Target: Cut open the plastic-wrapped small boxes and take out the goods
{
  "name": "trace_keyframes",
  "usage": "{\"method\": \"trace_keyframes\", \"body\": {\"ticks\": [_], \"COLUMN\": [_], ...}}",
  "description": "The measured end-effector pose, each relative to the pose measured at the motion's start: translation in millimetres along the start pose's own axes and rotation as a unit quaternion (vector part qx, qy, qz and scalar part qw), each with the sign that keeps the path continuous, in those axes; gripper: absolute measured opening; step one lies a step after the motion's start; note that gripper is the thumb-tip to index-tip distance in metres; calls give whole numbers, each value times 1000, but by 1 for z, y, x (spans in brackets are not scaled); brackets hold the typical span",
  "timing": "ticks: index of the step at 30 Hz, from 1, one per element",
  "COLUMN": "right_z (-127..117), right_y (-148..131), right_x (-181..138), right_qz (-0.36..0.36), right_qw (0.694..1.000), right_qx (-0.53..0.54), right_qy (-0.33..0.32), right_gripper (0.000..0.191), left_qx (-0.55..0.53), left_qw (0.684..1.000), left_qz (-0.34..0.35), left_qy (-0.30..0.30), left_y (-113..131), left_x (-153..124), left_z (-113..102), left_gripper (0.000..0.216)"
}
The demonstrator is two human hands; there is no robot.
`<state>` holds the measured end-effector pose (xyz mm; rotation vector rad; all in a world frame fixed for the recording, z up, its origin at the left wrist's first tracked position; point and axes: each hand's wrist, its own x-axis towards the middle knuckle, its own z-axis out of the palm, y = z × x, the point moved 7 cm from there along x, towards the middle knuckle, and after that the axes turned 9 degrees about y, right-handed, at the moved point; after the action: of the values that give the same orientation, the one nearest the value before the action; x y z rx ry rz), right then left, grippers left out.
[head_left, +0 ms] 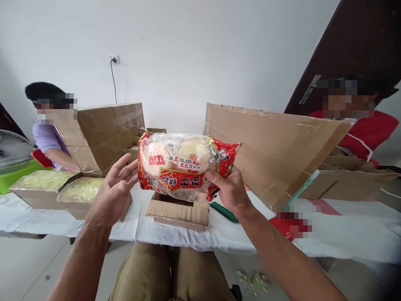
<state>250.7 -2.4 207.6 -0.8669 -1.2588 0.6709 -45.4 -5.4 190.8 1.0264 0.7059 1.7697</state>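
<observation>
My right hand grips a red and clear snack bag of pale round crackers by its right end and holds it up over the table. Fingers spread, my left hand sits at the bag's left end, its fingertips touching or almost touching the bag. Under the bag lies a small flat cardboard piece on the white table cover.
Two open boxes of yellowish packets sit at the left. Stacked cartons stand behind them, a large tilted carton at the right. A green tool lies on the table. One person sits far left, another far right.
</observation>
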Motion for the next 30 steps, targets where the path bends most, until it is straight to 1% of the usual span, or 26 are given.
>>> {"method": "trace_keyframes", "body": {"ticks": [2,4,6,9,11,13,15,18,20,22,24,25,27,30], "right_z": [2,5,4,-1,-5,-11,-16,-23,-28,-31,-31,-30,-26,-21], "right_y": [-1,-8,-21,-45,-58,-59,-47,-15,7,23,35,41,55,74], "right_x": [7,14,22,34,38,39,36,27,22,21,23,26,30,32], "right_qz": [0,-17,-46,-104,-139,-151,-135,-88,-53,-21,1,10,34,69], "right_qw": [1000,1000,999,993,986,982,982,980,972,962,955,954,957,969], "right_qx": [18,8,-10,-57,-88,-114,-132,-171,-214,-253,-271,-273,-256,-203], "right_qy": [4,-2,0,1,1,0,-11,-53,-84,-105,-120,-125,-128,-120], "right_gripper": [55,55,55,57,59,57,52,42,38,36,34,33,34,41], "left_qx": [41,47,39,25,15,19,39,98,135,163,192,208,242,262], "left_qw": [999,997,995,990,988,989,993,992,980,964,952,948,943,945], "left_qz": [9,34,73,126,142,126,82,-27,-108,-162,-181,-183,-178,-164], "left_qy": [-29,-45,-48,-59,-67,-72,-71,-72,-97,-133,-155,-156,-141,-110], "left_y": [6,13,25,43,47,36,10,-45,-79,-100,-109,-110,-110,-105], "left_x": [7,13,18,23,27,30,33,31,26,22,21,23,27,32], "left_z": [16,34,50,64,67,64,55,39,33,34,35,35,30,18], "left_gripper": [73,65,60,57,56,56,56,55,52,48,46,46,44,44]}}
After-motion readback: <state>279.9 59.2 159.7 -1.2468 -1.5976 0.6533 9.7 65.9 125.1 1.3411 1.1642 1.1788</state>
